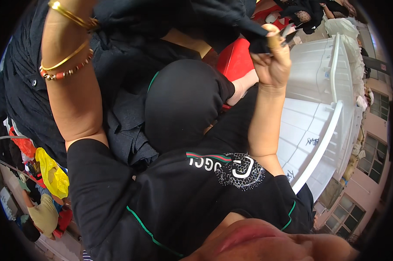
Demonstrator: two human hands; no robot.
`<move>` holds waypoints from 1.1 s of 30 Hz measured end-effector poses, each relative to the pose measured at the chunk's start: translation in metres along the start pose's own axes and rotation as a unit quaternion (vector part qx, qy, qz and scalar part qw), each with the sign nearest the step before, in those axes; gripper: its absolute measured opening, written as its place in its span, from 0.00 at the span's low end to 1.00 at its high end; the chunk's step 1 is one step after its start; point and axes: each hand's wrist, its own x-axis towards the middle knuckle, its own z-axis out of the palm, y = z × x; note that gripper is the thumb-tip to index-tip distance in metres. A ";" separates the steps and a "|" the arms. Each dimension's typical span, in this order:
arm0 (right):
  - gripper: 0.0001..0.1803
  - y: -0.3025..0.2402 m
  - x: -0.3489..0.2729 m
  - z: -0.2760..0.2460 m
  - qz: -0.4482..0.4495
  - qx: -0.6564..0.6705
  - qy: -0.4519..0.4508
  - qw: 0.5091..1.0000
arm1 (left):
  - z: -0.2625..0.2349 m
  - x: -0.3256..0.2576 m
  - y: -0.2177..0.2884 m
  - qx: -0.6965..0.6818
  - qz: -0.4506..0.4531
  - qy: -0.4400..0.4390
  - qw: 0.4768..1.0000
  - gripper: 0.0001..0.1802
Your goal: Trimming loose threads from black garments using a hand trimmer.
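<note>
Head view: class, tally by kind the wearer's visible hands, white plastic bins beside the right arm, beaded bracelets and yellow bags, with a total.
Right hand, holding black cloth: 1
White plastic bins: 2
Beaded bracelet: 1
Yellow plastic bag: 1
Total: 5

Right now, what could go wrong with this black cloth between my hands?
The right hand grips the black cloth beside a grey pointed thing, perhaps a blade; it might nick cloth or thumb.

The cloth hangs above equally dark trousers, so its edges could be easy to misjudge.

The left hand is out of view, so its grip can't be checked; the beaded bracelet on that arm could snag fabric.
</note>
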 end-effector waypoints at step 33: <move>0.10 -0.038 -0.042 0.008 -0.064 -0.271 0.149 0.949 | 0.117 -0.027 -0.051 -0.201 0.208 0.108 0.951 0.09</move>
